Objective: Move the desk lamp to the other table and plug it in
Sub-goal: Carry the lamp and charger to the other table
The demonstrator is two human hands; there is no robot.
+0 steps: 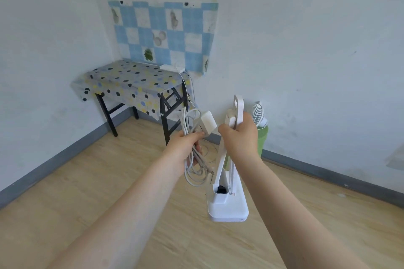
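Observation:
My right hand (240, 135) grips the folded arm of a white desk lamp (228, 203), which hangs in the air above the floor with its base lowest. My left hand (185, 146) holds the lamp's bundled white cable (195, 172) and its white plug adapter (206, 123). Ahead in the corner stands a small table (122, 81) with a dotted cloth and black legs. A white power strip (172, 67) lies at its back right edge, with a white cord hanging down the table's right side.
A blue chequered sheet (164, 33) is taped to the wall above the table. A small white fan (260, 116) sits on a green stool (262, 142) against the right wall, just behind the lamp. Wood-look floor (87, 181) stretches between me and the table.

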